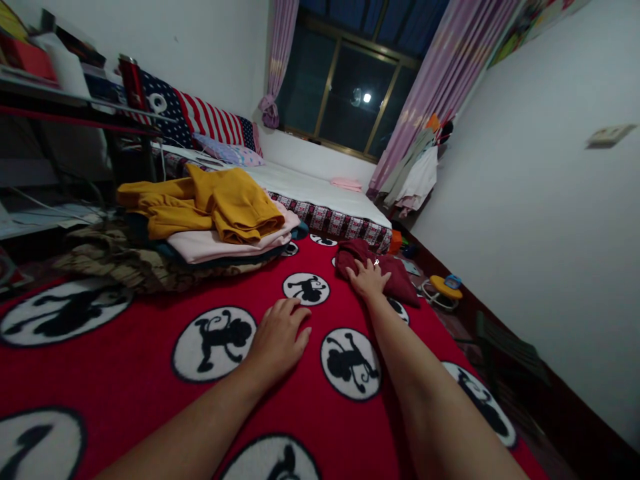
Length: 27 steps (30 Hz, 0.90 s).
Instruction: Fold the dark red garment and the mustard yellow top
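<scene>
A person leans across a bed spread with a red blanket (150,373) printed with black monkeys in white circles, both bare arms stretched forward. The right hand (369,278), fingers spread and open, rests on a crumpled dark red garment (395,270) lying near the blanket's far right edge, touching it without any visible pinch of the cloth. The left hand (278,339) lies palm down and flat on the blanket, fingers loosely together, holding nothing; it appears to prop the body during the long reach. To the left, well apart from both hands, a mustard-yellow garment (220,207) tops a pile of folded clothes (220,245), pink and dark layers beneath it. Beyond lie a second bed (320,193) with a white cover, a dark window (345,93) and pink curtains (445,80).
</scene>
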Available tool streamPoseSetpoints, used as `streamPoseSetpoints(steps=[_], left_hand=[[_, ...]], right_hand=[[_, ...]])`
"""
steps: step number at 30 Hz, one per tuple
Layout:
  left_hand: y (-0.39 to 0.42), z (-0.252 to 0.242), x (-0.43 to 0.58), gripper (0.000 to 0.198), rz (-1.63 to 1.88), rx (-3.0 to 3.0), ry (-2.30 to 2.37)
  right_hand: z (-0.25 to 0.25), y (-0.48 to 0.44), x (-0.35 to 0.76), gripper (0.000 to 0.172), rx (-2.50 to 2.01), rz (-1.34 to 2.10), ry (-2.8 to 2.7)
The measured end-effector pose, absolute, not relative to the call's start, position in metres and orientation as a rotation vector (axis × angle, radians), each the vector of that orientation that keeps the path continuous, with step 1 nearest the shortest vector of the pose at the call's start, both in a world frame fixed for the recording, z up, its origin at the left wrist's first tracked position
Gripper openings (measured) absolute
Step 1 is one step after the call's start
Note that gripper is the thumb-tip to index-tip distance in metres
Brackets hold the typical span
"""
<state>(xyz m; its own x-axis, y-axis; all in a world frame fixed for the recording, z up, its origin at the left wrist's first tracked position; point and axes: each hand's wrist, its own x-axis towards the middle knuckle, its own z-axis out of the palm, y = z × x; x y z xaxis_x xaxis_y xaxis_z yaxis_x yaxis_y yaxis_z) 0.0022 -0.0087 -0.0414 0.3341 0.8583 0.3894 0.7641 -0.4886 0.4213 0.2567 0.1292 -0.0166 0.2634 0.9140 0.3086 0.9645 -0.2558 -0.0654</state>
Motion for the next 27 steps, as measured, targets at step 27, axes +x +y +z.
streamPoseSetpoints(steps=[27], left_hand=[[-0.007,-0.040,-0.004,0.025,0.928,2.433,1.415]], right_hand=[[-0.039,-0.022,0.192,0.064,-2.453,-0.049,-1.652]])
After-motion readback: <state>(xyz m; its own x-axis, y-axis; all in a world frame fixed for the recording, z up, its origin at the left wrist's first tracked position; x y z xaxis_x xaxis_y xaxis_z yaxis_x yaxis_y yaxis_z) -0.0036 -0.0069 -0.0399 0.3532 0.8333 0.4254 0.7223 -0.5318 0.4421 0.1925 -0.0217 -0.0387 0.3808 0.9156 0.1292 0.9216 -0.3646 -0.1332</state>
